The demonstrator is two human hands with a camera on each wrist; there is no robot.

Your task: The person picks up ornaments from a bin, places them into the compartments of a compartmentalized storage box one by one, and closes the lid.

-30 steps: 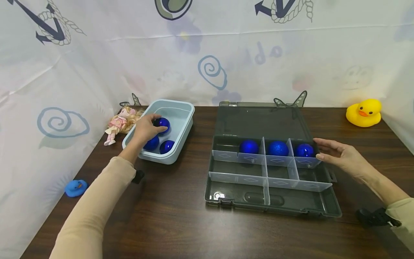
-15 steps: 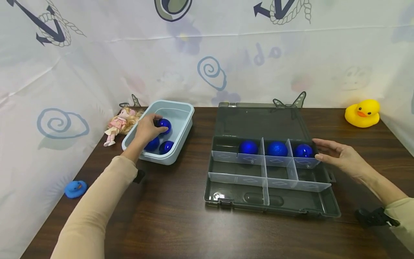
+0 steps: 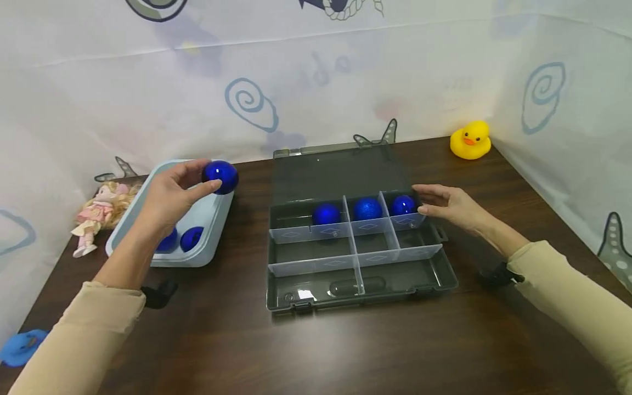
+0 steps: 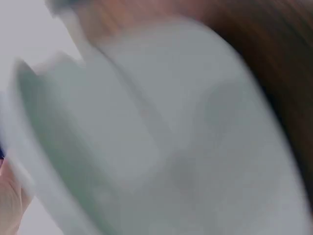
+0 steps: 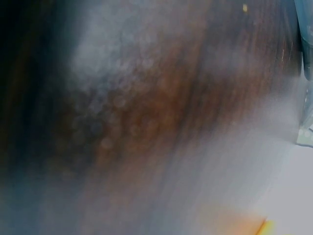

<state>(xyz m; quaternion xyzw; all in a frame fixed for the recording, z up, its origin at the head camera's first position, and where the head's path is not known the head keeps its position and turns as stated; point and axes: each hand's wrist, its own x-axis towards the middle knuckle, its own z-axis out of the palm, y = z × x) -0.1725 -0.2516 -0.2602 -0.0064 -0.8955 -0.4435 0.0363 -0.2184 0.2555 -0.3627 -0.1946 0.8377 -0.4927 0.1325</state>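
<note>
My left hand pinches a shiny blue ball between thumb and fingers, up over the light blue tub. Two more blue balls, one of them partly visible and the other behind my wrist, lie in the tub. My right hand touches the back right edge of a dark clear divided case with thumb and fingers extended. Along the case's back row sit three blue balls, a left one, a glittery middle one and a right one. The left wrist view shows the tub blurred.
The case's lid lies folded back toward the printed cloth wall. A doll lies left of the tub, and a blue duck sits at the table's left edge. A yellow duck stands at the back right.
My left hand has lifted the blue ball from inside the tub to above its rim. The head view has turned rightward. My right hand stays at the case's edge.
</note>
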